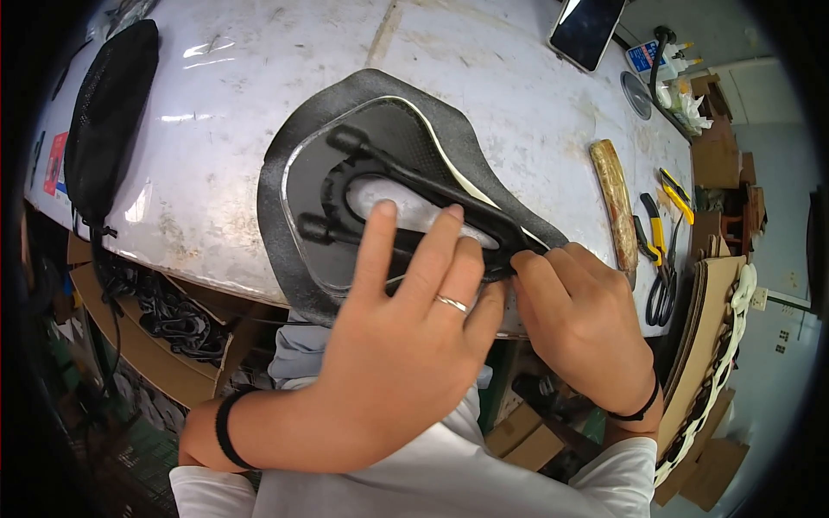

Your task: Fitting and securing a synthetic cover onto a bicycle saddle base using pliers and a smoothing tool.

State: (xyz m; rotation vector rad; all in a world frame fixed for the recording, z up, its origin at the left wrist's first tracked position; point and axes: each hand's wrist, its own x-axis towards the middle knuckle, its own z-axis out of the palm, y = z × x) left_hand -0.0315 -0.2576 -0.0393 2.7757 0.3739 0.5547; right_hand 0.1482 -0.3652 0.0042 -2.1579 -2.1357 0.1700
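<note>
A black mesh bag point(108, 112) is laid at the far left edge of the white, scuffed desk point(484, 95), its cord hanging over the side above cardboard boxes point(155, 345) of black parts. At the centre of the desk an upturned bicycle saddle point(345, 164) is placed, underside up, its black cover overhanging all round and its black rails point(406, 186) exposed. The left hand point(406, 345) is spread flat over the saddle's near end, fingers extended across the rails, a ring worn on one finger and a black band on the wrist. The right hand point(583, 324) is curled at the narrow nose of the saddle, where the cover edge is pinched between thumb and fingers. Further right, a worn wooden handle point(615, 203), yellow-handled pliers point(649, 233) and black scissors point(663, 289) are ranged on the desk. A dark phone point(589, 30) is laid at the far edge.
</note>
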